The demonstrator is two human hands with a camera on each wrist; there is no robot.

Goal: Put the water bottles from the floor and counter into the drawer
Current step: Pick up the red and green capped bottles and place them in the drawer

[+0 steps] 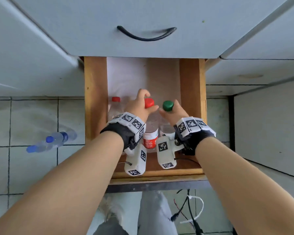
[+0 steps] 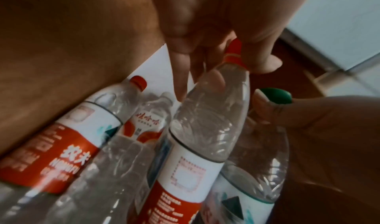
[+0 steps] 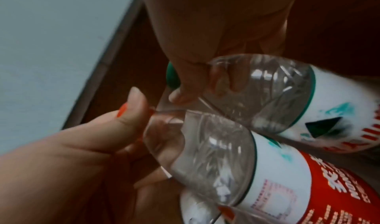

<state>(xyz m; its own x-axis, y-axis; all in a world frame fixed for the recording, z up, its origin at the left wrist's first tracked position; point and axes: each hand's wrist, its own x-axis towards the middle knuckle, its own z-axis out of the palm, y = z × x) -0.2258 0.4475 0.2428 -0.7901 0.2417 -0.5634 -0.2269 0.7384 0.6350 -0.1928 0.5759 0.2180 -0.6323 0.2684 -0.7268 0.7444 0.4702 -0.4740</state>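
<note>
A closed pale grey drawer front point(image 1: 146, 26) with a curved black handle point(image 1: 146, 35) sits above, flanked by pale grey cabinet doors point(image 1: 29, 53). The floor is light tile point(image 1: 34, 170) with dark grout. Below, grey trouser legs point(image 1: 153, 212) show, and loose black and white cables point(image 1: 192, 211) hang near them.

Bottles point(image 1: 150, 133) upright in open drawer point(image 1: 95, 99); more bottles point(image 1: 53, 141) on floor point(image 1: 32, 116) left.

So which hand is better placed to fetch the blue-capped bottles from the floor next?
Left, probably. The blue-capped bottles lie on the floor tiles to the left of the drawer, nearer the left hand. The right hand would have to cross over.
</note>
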